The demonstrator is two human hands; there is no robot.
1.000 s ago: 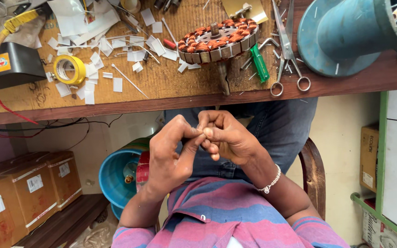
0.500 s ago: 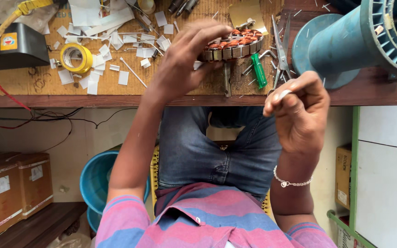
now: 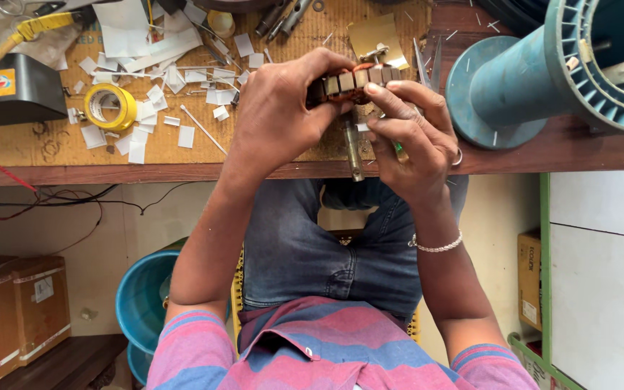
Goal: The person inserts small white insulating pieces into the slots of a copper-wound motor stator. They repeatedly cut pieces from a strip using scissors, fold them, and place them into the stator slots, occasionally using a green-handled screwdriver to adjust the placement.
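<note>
A round motor stator point(image 3: 355, 81) with copper windings and a grey slotted outer ring sits at the front of the wooden workbench point(image 3: 543, 148). My left hand point(image 3: 283, 108) wraps around its left side, fingers over the top. My right hand point(image 3: 409, 130) grips its right side, fingertips pressed on the slotted rim. A thin metal rod point(image 3: 354, 152) lies on the bench just below the stator, between my two hands. Scissors point(image 3: 425, 61) lie partly hidden behind my right hand.
Many small white paper slips point(image 3: 160, 94) litter the bench's left half, beside a yellow tape roll point(image 3: 110, 107) and a black box point(image 3: 16, 90) with a yellow and red cable. A large teal spool point(image 3: 557, 72) stands at right. Below are teal buckets point(image 3: 142, 300) and cardboard boxes point(image 3: 9, 318).
Both hands rose from my lap to the bench. The left hand reached the stator first; the right hand has now joined it, and both hold it nearer the bench's front edge.
</note>
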